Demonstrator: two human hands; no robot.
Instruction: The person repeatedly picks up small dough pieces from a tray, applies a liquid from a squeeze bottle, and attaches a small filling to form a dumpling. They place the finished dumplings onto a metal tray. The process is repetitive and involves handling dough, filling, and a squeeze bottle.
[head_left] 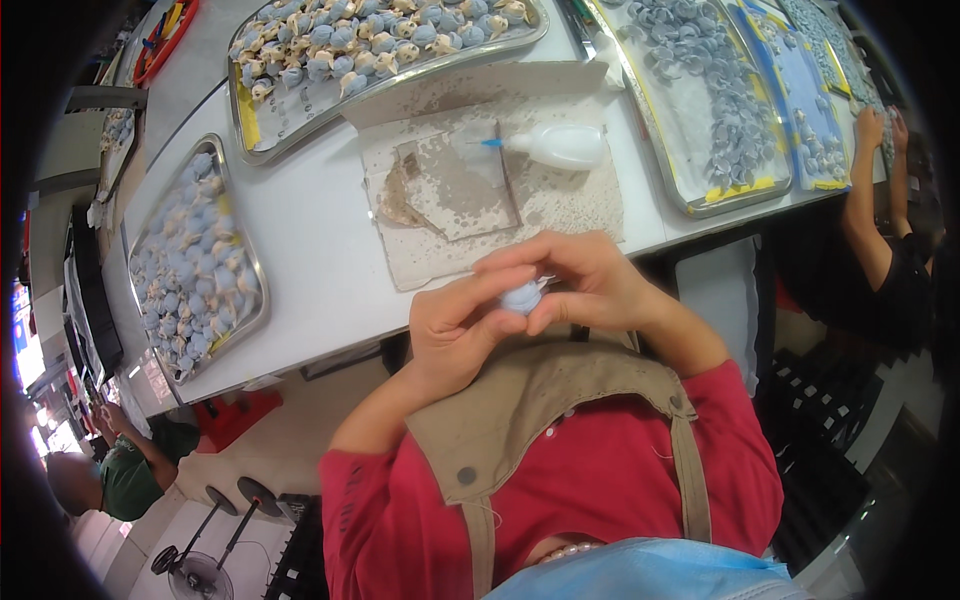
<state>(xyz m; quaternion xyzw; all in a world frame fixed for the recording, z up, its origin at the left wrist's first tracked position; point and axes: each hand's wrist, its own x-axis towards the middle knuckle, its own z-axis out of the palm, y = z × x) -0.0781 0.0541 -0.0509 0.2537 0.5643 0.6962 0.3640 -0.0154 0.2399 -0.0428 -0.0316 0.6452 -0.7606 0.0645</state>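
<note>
Close in front of my chest, at the table's near edge, both hands are closed round one small blue-grey piece (521, 297). My left hand (458, 325) pinches it from the left between thumb and fingers. From the other side my right hand (590, 283) grips it too, its fingertips meeting those of the left above the piece. A pale bit juts from the piece's upper right; the fingers hide much of the rest. Just beyond the hands lies a stained cardboard sheet (570, 210), with a white squeeze bottle (566, 147) with a blue needle tip lying on it.
A metal tray (262, 150) of small blue-and-cream figures stands at the back, another such tray (262, 305) at the left. To the right, a tray (708, 208) holds loose blue-grey shell-like parts, beside a blue tray (835, 175). Other people work at far right and lower left.
</note>
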